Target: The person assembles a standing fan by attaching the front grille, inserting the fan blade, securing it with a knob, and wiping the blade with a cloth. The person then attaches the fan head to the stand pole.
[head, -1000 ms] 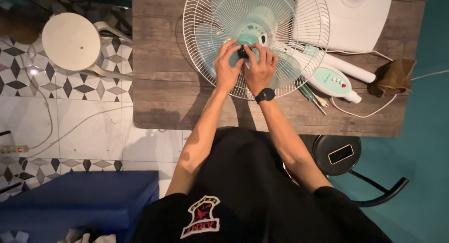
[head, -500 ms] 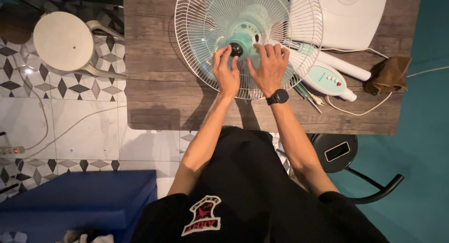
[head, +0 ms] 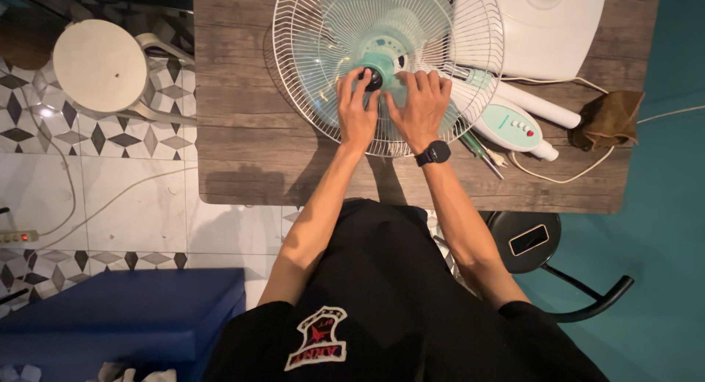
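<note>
A stand fan lies on the wooden table (head: 242, 154), its white wire rear guard (head: 308, 29) facing up with pale green blades (head: 345, 22) inside. At the green hub sits a small black round knob (head: 374, 78). My left hand (head: 356, 110) pinches this knob with thumb and fingers. My right hand (head: 420, 106), with a black watch on its wrist, lies flat with fingers spread on a blade just right of the hub.
The fan's white base (head: 547, 26), white pole (head: 540, 104) and green control panel (head: 510, 125) lie at the right. A screwdriver (head: 481, 148), a power cord (head: 558, 178) and a brown cloth (head: 606, 119) are nearby. A white stool (head: 99, 65) stands left, a black stool (head: 529, 239) with a phone right, a blue box (head: 125, 316) lower left.
Both hands were pinched together on the knob a second ago. My right hand has come off it and spread flat on the blade. My left hand's fingers have closed further round the knob.
</note>
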